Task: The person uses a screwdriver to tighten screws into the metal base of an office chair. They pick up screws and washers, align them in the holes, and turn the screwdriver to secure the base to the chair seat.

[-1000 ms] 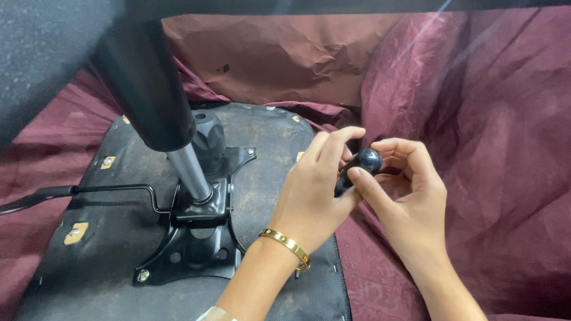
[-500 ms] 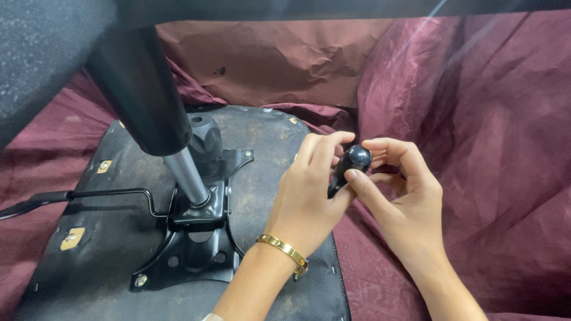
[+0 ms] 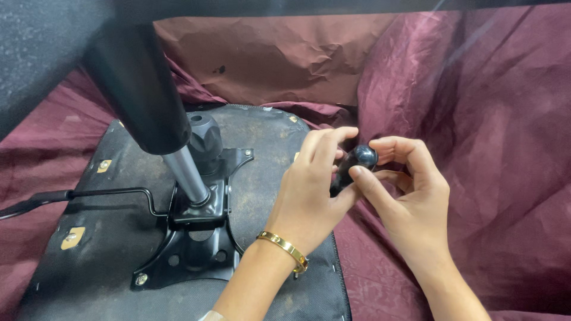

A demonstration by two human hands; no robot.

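An upturned office chair seat [image 3: 267, 154] lies with its black underside facing me. A black metal mechanism plate [image 3: 199, 244] is bolted to it, and a gas cylinder [image 3: 140, 95] rises from the plate toward the camera. At the seat's right edge both hands meet around a small black rounded knob [image 3: 360, 159]. My left hand [image 3: 312, 190], with a gold bracelet on the wrist, grips the part just under the knob. My right hand [image 3: 404, 190] pinches the knob between thumb and fingers.
Dark maroon cloth [image 3: 476, 148] covers the surface and rises behind and to the right. A thin black lever [image 3: 89, 195] runs left from the mechanism. A ribbed black adjustment knob [image 3: 205, 139] sits beside the cylinder. The chair base looms blurred at upper left.
Both hands and the knob have stayed at the seat's right edge, shifting only slightly. My fingers have re-gripped a little around the knob.
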